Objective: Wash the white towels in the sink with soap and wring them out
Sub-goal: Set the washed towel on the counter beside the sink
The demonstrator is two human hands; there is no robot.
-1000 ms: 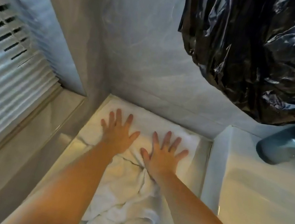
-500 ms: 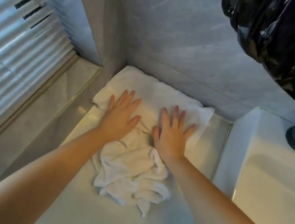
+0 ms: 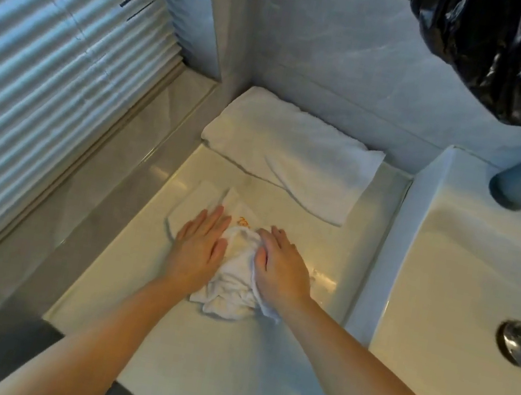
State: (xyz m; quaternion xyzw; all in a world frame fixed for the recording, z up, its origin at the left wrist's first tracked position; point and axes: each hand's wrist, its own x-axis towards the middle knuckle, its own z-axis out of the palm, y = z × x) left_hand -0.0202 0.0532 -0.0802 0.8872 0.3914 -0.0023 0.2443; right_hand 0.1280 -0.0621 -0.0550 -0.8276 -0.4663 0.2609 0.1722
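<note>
A pale counter [image 3: 253, 387] runs along a marble-patterned wall, with slatted window blinds [image 3: 28, 86] on the far left. The left hand [image 3: 200, 246] lies flat, fingers straight, pressing the flattened edge of a crumpled white towel [image 3: 234, 276] in the middle of the counter. The right hand [image 3: 281, 267] presses the towel's other side; both grips are wide and clasp nothing. A small orange mark [image 3: 242, 221] shows on the cloth between the fingertips. Behind, against the wall, lies a folded white towel [image 3: 294, 154]. Right of the counter sits the white sink [image 3: 460, 302] with its metal drain [image 3: 520, 342], under a black plastic bag [image 3: 520, 58].
</note>
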